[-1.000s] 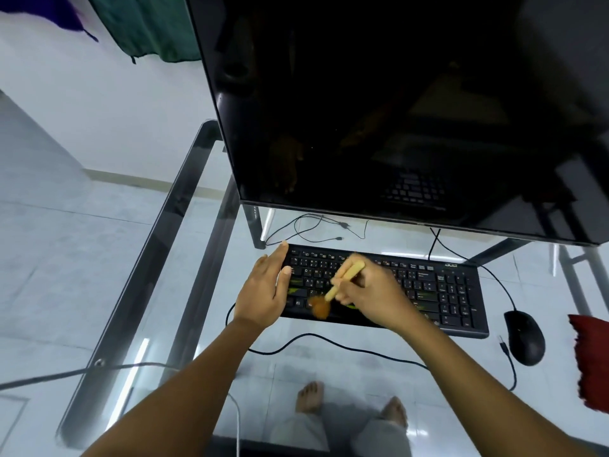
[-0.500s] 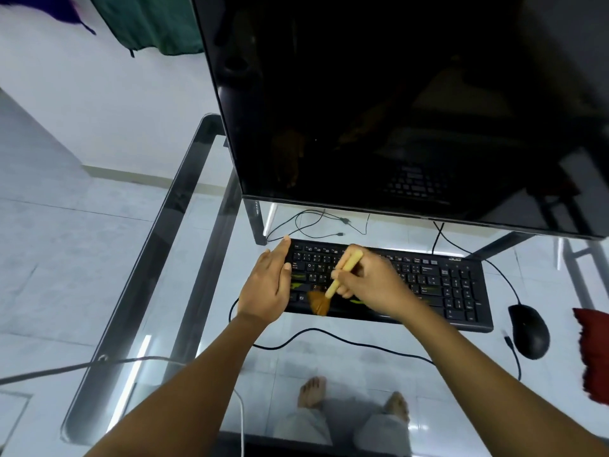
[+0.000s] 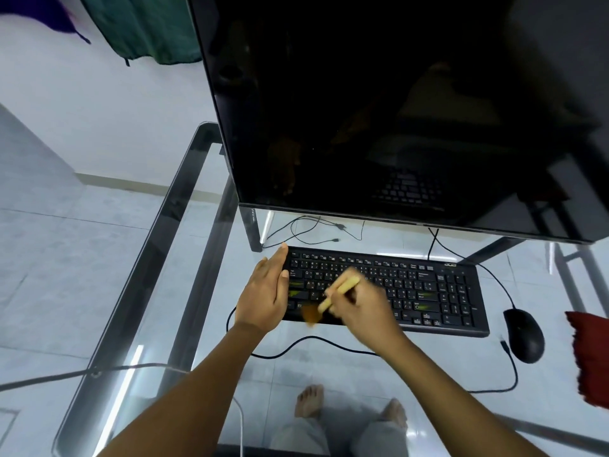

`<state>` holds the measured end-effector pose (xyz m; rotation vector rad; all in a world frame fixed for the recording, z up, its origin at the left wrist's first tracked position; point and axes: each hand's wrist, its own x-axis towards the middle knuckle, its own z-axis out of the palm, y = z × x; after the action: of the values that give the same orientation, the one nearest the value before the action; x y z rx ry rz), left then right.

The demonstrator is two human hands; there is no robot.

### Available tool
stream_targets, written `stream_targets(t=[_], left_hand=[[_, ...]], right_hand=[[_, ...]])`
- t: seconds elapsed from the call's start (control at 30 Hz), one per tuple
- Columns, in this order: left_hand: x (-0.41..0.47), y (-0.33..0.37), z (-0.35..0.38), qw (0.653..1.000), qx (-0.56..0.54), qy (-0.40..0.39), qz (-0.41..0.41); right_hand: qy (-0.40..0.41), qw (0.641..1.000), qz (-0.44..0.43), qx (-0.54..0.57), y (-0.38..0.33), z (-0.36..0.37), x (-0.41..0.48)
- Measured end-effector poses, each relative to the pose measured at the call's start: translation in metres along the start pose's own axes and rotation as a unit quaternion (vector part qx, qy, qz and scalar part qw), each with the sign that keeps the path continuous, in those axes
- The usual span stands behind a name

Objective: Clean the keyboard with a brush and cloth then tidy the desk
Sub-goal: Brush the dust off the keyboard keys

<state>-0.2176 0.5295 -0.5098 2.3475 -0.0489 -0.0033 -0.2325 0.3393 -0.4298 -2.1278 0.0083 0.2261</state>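
- Your brush (image 3: 339, 293) lies slantwise over the left half of the keyboard (image 3: 428, 291). Its long axis runs from the near-left to the far-right. The brown bristles point down toward the near-left and the pale handle end points up toward the far-right.
- The bristles meet the keys by the keyboard's near edge. They are blurred, so you cannot tell exactly which keys they touch.
- Your right hand (image 3: 365, 311) is clenched round the handle, with the fingers curled about its middle.
- Your left hand (image 3: 267, 298) grasps nothing. Its fingers are straight and together, pointing to the far edge of the table. It rests against the keyboard's left end with the thumb lying on the outermost keys.
- The keyboard is black and lies flat on the glass table (image 3: 148, 258). Its long axis runs left to right, parallel to the near edge, just in front of the monitor (image 3: 395, 110).
- The monitor's dark screen stands over the far half of the table and reflects the keys.
- A black mouse (image 3: 524, 334) sits right of the keyboard, near it but apart.
- A black cable (image 3: 313, 344) curves along the glass between the keyboard and the near edge.
- A red cloth (image 3: 590, 357) lies at the right edge of the table, partly cut off from view.
- Through the glass you can see your bare feet (image 3: 309, 400) on the tiled floor.
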Motion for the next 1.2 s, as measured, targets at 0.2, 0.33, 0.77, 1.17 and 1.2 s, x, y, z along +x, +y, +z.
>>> stream_targets(t=[0.2,0.33,0.77,1.17,1.2], left_hand=[[0.000,0.001,0.000,1.000,0.001,-0.006,-0.006],[-0.002,0.003,-0.001,1.000,-0.003,-0.010,-0.009],[-0.001,0.002,0.001,1.000,0.004,-0.007,-0.001],[0.023,0.007,0.001,0.999,-0.022,0.032,-0.005],[0.027,0.011,0.002,0.999,-0.036,0.035,-0.017]], right_hand=[[0.030,0.999,-0.002,-0.018,-0.008,-0.021,0.032],[0.136,0.990,-0.035,-0.007,-0.018,-0.023,0.050],[0.085,0.988,-0.094,-0.084,-0.026,0.006,0.060],[-0.027,0.999,-0.035,-0.017,-0.002,-0.011,0.030],[-0.002,0.999,-0.030,-0.018,0.001,-0.011,0.027]])
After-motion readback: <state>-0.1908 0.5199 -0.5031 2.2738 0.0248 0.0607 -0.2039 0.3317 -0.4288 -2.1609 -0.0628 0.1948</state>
